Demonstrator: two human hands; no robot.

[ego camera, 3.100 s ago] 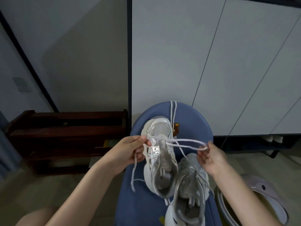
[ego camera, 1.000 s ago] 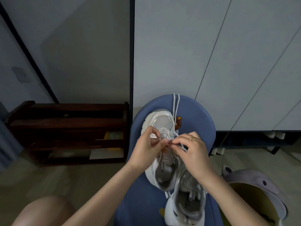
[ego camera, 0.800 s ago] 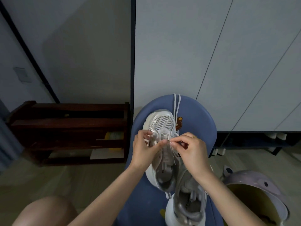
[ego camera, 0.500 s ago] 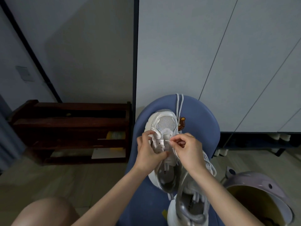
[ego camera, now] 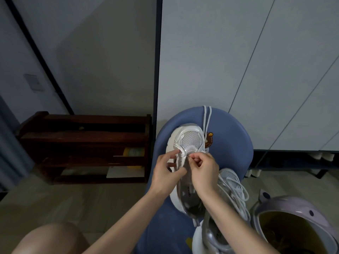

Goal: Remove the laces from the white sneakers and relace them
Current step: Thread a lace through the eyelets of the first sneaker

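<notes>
While you worked the far white mesh sneaker (ego camera: 187, 143) on the blue padded stool (ego camera: 233, 143), your right hand (ego camera: 204, 170) pinched the thin white lace (ego camera: 207, 118) at the toe eyelets, left hand (ego camera: 165, 173) bracing — relacing barely begun; near sneaker (ego camera: 231, 182) was still laced.

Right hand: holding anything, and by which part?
The right hand pinches the white lace between thumb and fingertips, down at the eyelets behind the toe of the far sneaker. Which part of the lace is hidden.
</notes>
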